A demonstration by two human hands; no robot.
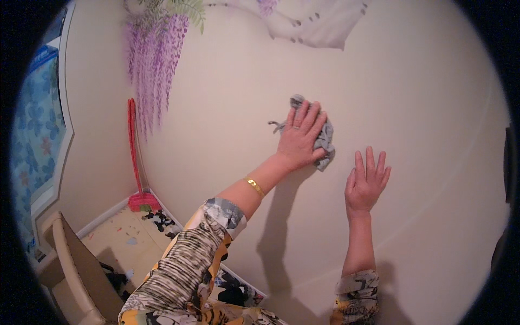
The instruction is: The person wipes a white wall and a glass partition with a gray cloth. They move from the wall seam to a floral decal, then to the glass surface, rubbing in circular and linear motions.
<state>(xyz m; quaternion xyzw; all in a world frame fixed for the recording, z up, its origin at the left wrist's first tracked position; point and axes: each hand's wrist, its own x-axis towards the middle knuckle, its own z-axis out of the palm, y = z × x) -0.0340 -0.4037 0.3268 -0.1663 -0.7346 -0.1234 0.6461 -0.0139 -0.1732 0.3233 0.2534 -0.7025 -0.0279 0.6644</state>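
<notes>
Grey cloth (pixel 326 140), crumpled, against a pale wall (pixel 428 92) near the scene's centre. Presses it there beneath the left hand (pixel 299 143), fingers outstretched, unclenched. Holds the right hand (pixel 364 189) lower and farther right, free, open palm toward the wall, contact unclear. At left, purple painted flowers (pixel 157 59) and a red long-handled cleaning tool (pixel 133 149).

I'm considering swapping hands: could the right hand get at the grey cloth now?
Probably yes: only wall shows between the right hand and the grey cloth, though the left hand covers part of it.
</notes>
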